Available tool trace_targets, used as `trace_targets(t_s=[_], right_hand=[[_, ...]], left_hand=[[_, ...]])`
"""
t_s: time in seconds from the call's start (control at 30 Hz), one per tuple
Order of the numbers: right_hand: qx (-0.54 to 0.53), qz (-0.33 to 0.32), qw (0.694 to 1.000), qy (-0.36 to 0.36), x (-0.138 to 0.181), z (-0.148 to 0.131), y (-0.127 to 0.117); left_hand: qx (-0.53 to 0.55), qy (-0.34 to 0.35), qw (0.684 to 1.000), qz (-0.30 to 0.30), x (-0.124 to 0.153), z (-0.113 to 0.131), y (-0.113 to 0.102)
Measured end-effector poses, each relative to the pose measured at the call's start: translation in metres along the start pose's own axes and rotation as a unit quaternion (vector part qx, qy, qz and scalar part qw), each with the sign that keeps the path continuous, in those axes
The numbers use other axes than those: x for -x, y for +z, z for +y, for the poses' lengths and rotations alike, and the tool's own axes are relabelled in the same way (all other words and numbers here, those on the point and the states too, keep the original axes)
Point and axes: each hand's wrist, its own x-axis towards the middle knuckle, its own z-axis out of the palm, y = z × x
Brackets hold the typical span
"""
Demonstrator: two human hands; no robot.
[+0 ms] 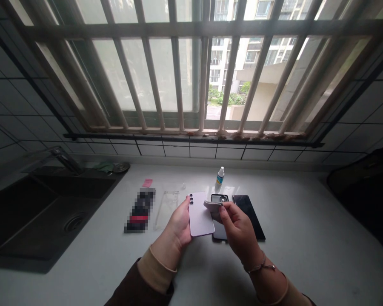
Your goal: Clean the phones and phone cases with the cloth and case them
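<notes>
White-capped bottle (220,176) beyond lilac phone (201,217)

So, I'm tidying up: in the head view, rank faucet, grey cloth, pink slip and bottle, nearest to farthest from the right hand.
1. Grey cloth: held in the right hand.
2. Bottle: upright, farther back.
3. Pink slip: left of the bottle.
4. Faucet: far left.

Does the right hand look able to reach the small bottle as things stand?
Probably yes: nothing tall stands between the right hand and the small bottle, though that hand holds a grey cloth.
</notes>
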Motion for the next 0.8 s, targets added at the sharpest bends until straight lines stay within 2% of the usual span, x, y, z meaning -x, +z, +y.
trace_targets(t_s=[0.17,0.43,0.67,0.8], right_hand=[[-0.050,-0.030,0.998,-0.010,0.0021,-0.0019,-0.0003],[-0.033,-0.022,0.998,-0.047,0.0059,0.0011,-0.0038],[-0.049,-0.036,0.997,-0.048,0.0057,0.0022,-0.0062],[-0.093,-0.065,0.993,-0.022,0.0069,-0.0016,-0.0072]], left_hand=[[0.042,0.031,0.999,-0.014,-0.0001,0.0039,0.0009],[0.064,0.047,0.996,-0.031,-0.0011,0.0067,-0.0026],[0.062,0.057,0.995,-0.044,0.0023,0.0083,-0.0024],[0.047,0.047,0.997,-0.049,0.0047,0.0084,-0.0017]])
